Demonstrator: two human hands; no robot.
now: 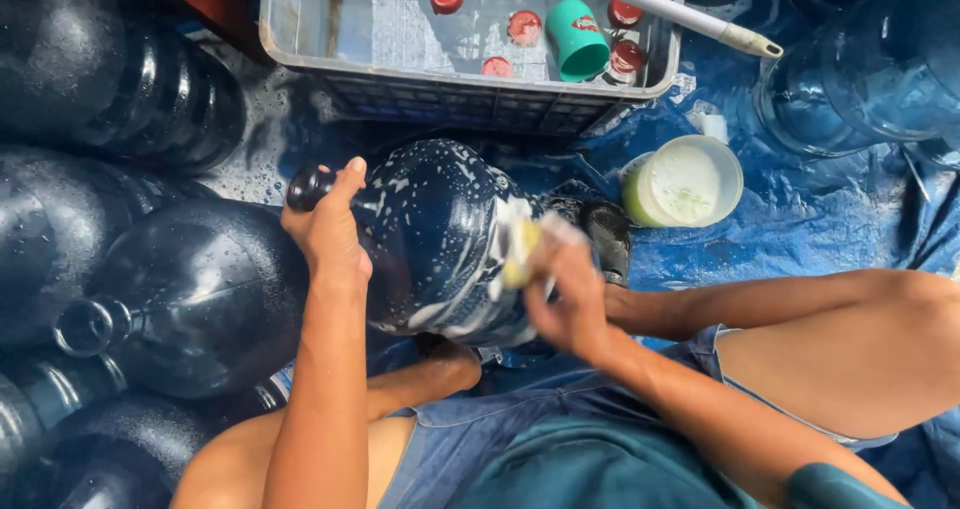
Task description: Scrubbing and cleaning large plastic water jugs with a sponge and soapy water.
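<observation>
Blue tarpaulin [800, 229] floor, wet, crowded with dark jugs.

Soapy water jug [440, 239] lies on its side just below the grey crate [470, 94], long axis horizontal, neck pointing left. Left hand [328, 234] has fingers clamped round the neck; right hand [565, 289] has fingers closed on a yellow sponge [522, 252] pressed to the jug's body. White tub [685, 181] sits right of the jug.

Left hand [328, 231] curled in a closed grip, right hand [568, 299] clenched, both forearms extended forward.
</observation>
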